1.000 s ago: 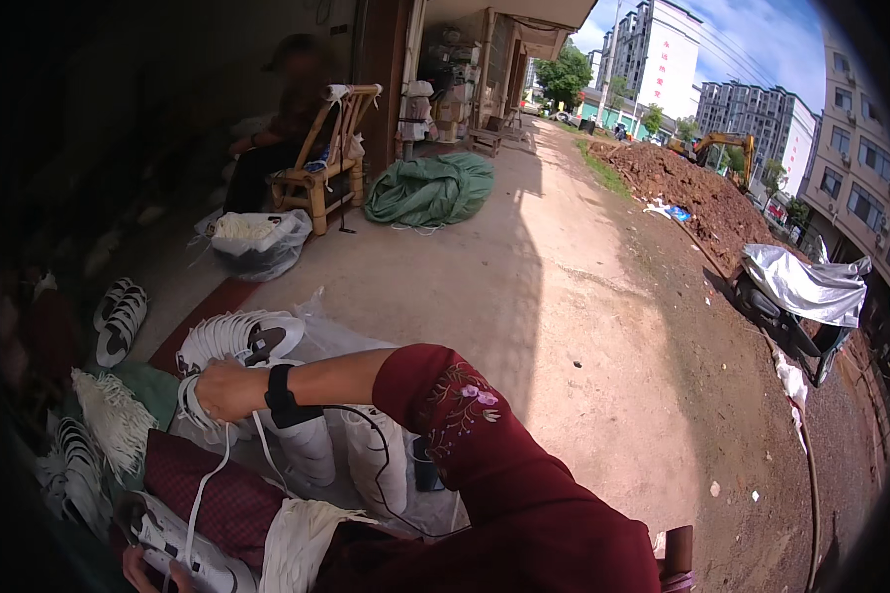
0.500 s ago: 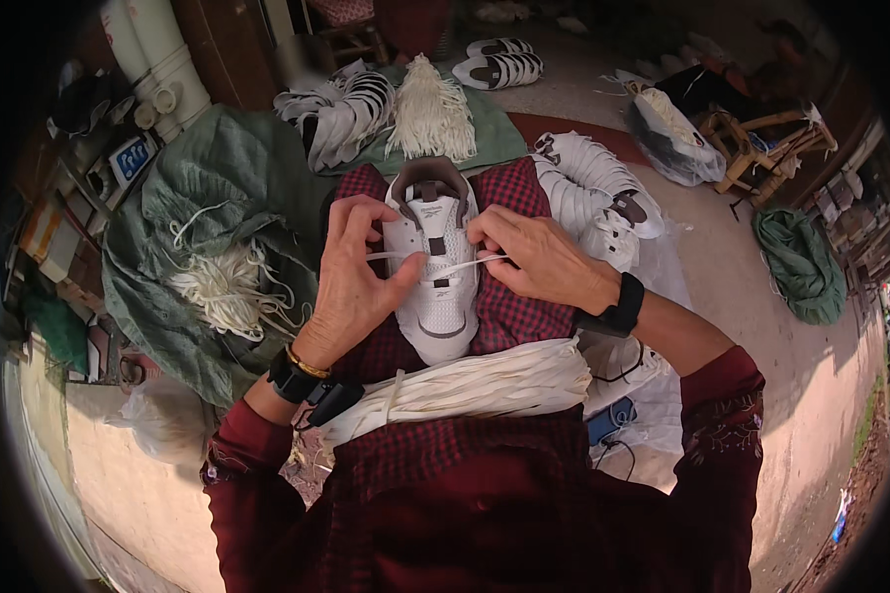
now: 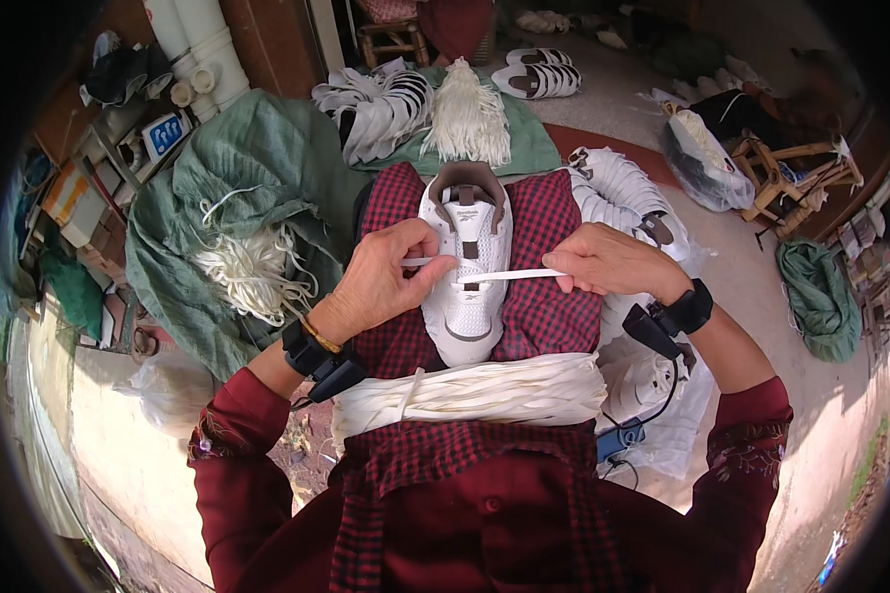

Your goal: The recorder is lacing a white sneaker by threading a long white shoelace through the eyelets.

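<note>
A white sneaker (image 3: pixel 472 321) with a dark brown collar lies on my lap, toe toward me, on red-and-black checked cloth. A flat white shoelace (image 3: pixel 519 275) runs across its lower eyelets. My right hand (image 3: pixel 603 262) pinches one end and holds it taut to the right of the shoe. At the shoe's left side, my left hand (image 3: pixel 391 267) has thumb and forefinger closed on the other part of the lace, its thumb tip touching the tongue area. Across my lap in front of the toe rests a thick bundle of white laces (image 3: pixel 485 393).
Loose white laces (image 3: pixel 252 272) lie on a green sack (image 3: pixel 198 188) at left. More laces (image 3: pixel 470 114) and stacked white shoe uppers (image 3: pixel 381 109) sit beyond my knees. Other shoe uppers (image 3: pixel 618 193) are at right, near a wooden stool (image 3: pixel 761 178).
My right hand has moved right, away from the shoe, drawing the lace out straight. My left hand stays at the shoe's left side. The whole view has shifted slightly.
</note>
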`<action>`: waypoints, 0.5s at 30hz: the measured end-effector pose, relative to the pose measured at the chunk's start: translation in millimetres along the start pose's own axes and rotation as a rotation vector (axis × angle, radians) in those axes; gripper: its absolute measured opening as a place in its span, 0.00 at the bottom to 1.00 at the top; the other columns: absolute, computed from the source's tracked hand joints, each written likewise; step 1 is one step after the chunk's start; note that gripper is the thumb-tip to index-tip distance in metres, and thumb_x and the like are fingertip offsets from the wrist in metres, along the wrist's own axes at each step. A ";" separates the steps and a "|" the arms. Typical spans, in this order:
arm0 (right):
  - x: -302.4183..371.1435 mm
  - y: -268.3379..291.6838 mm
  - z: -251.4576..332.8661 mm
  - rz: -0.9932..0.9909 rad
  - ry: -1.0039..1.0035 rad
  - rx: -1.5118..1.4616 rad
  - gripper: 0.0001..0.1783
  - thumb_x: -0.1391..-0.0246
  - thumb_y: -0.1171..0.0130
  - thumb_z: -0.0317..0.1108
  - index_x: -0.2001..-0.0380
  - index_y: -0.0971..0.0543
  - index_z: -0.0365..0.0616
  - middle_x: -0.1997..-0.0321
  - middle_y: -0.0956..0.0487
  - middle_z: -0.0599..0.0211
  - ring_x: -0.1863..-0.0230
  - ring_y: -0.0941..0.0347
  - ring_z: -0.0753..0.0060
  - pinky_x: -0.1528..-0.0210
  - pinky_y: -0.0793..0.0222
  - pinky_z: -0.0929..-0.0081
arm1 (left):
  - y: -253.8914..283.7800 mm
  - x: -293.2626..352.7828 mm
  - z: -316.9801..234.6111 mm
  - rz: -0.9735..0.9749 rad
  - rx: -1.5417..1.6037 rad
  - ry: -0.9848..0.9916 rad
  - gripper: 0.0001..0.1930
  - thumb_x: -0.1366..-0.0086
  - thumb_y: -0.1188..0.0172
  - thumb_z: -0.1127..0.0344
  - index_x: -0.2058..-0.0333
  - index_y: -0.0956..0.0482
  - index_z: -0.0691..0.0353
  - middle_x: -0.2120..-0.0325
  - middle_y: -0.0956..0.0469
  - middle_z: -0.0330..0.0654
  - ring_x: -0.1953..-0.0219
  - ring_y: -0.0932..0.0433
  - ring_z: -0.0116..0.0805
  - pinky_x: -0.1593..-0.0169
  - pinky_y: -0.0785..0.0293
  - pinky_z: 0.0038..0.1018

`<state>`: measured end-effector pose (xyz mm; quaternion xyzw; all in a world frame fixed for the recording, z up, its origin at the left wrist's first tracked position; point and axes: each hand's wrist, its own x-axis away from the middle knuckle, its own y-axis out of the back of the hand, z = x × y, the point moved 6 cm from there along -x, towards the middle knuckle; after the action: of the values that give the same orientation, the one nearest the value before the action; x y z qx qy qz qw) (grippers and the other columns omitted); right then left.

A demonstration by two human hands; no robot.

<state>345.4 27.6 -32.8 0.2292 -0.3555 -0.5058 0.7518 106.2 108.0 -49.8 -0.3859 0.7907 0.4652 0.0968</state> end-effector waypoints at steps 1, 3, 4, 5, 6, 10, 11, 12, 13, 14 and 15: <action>4.6 11.7 -6.8 -0.124 0.014 0.217 0.16 0.36 0.46 0.37 0.71 0.21 0.34 0.79 0.26 0.61 0.76 0.27 0.70 0.68 0.32 0.71 | -1.1 -0.1 0.1 -0.013 -0.009 0.004 0.15 0.38 0.29 0.63 0.69 0.26 0.66 0.78 0.26 0.40 0.77 0.27 0.28 0.71 0.28 0.27; 15.7 32.0 -6.4 -0.515 0.224 0.506 0.10 0.40 0.46 0.32 0.68 0.22 0.34 0.73 0.25 0.58 0.68 0.25 0.65 0.63 0.31 0.70 | -1.3 -0.3 2.9 0.002 0.006 0.045 0.15 0.38 0.29 0.63 0.69 0.26 0.65 0.78 0.26 0.40 0.77 0.28 0.27 0.71 0.29 0.26; 33.1 39.6 7.7 -0.903 0.437 0.787 0.06 0.44 0.45 0.26 0.65 0.23 0.35 0.67 0.24 0.55 0.61 0.23 0.61 0.59 0.30 0.69 | -1.3 -0.4 5.5 0.017 0.020 0.093 0.15 0.38 0.29 0.63 0.70 0.27 0.65 0.79 0.27 0.39 0.77 0.29 0.26 0.72 0.30 0.26; 32.9 35.1 5.0 -0.908 0.444 0.788 0.06 0.44 0.45 0.26 0.65 0.23 0.35 0.67 0.24 0.55 0.61 0.23 0.61 0.59 0.30 0.69 | -0.4 -1.5 4.9 0.013 0.014 0.091 0.15 0.38 0.29 0.63 0.70 0.27 0.65 0.79 0.27 0.39 0.77 0.29 0.26 0.72 0.30 0.26; 29.9 25.5 11.5 -0.837 0.477 0.524 0.10 0.48 0.44 0.22 0.61 0.25 0.37 0.61 0.25 0.56 0.56 0.26 0.56 0.57 0.32 0.64 | -0.6 -3.2 5.3 0.009 0.013 0.083 0.15 0.38 0.29 0.63 0.70 0.27 0.65 0.79 0.27 0.39 0.77 0.29 0.26 0.72 0.31 0.25; 20.3 -34.0 43.1 -0.574 0.596 0.295 0.20 0.51 0.43 0.18 0.53 0.30 0.40 0.51 0.28 0.57 0.52 0.28 0.52 0.51 0.34 0.58 | -0.1 -5.9 4.7 0.046 0.023 0.146 0.16 0.37 0.30 0.62 0.70 0.27 0.64 0.80 0.28 0.37 0.77 0.31 0.25 0.72 0.32 0.25; 13.7 -43.0 39.2 -0.517 0.581 0.320 0.22 0.51 0.43 0.18 0.51 0.31 0.41 0.50 0.29 0.57 0.51 0.28 0.52 0.48 0.33 0.58 | 0.6 -4.7 1.8 0.044 0.011 0.135 0.16 0.37 0.30 0.62 0.70 0.27 0.64 0.80 0.28 0.37 0.77 0.31 0.25 0.72 0.32 0.25; 5.2 -46.7 32.4 -0.579 0.624 0.368 0.22 0.50 0.41 0.20 0.51 0.31 0.41 0.50 0.29 0.57 0.52 0.27 0.52 0.50 0.32 0.60 | 0.4 -1.5 0.1 0.034 0.014 0.137 0.16 0.37 0.29 0.62 0.70 0.27 0.64 0.79 0.28 0.38 0.77 0.30 0.24 0.72 0.31 0.25; 0.2 -45.6 31.9 -0.606 0.664 0.440 0.19 0.48 0.39 0.23 0.53 0.30 0.42 0.52 0.28 0.59 0.52 0.27 0.53 0.51 0.32 0.59 | 1.6 -5.0 1.1 0.017 0.015 0.120 0.16 0.37 0.29 0.62 0.71 0.27 0.64 0.79 0.28 0.38 0.77 0.30 0.24 0.72 0.31 0.25; -5.7 -48.2 27.1 -0.591 0.664 0.481 0.17 0.46 0.38 0.25 0.54 0.29 0.42 0.54 0.28 0.60 0.56 0.26 0.54 0.54 0.30 0.59 | -0.1 -3.8 2.3 0.016 0.014 0.100 0.16 0.37 0.29 0.62 0.70 0.27 0.65 0.79 0.28 0.38 0.76 0.29 0.23 0.72 0.29 0.25; -9.0 -49.4 22.1 -0.584 0.651 0.526 0.16 0.45 0.37 0.27 0.55 0.28 0.43 0.56 0.27 0.61 0.59 0.24 0.54 0.57 0.28 0.58 | -4.1 -4.8 5.6 0.028 0.045 0.105 0.16 0.38 0.29 0.62 0.69 0.27 0.65 0.79 0.27 0.39 0.76 0.28 0.25 0.71 0.28 0.26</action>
<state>296.8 17.3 -56.1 0.6462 -0.1393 -0.4908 0.5676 111.1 113.9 -53.1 -0.3966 0.8102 0.4278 0.0574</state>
